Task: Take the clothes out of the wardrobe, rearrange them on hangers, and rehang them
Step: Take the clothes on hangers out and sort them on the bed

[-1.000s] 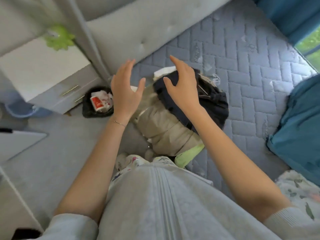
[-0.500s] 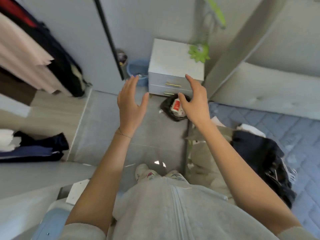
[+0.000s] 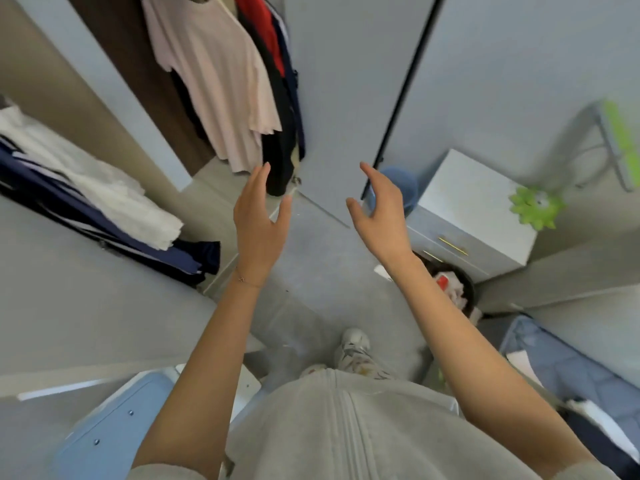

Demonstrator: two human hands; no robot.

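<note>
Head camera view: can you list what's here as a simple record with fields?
Left hand: open, empty, raised
Right hand: open, empty, raised
Hanging: pale pink T-shirt in front, red garment and dark garments behind
Shelf at left: folded white clothes on navy clothes
Bedside cabinet: pale, two drawers, right of the wardrobe door

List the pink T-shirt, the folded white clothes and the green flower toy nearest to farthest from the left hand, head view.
1. Pink T-shirt: hanging just beyond the left hand.
2. Folded white clothes: off to its left.
3. Green flower toy: far right, on the nightstand.
</note>
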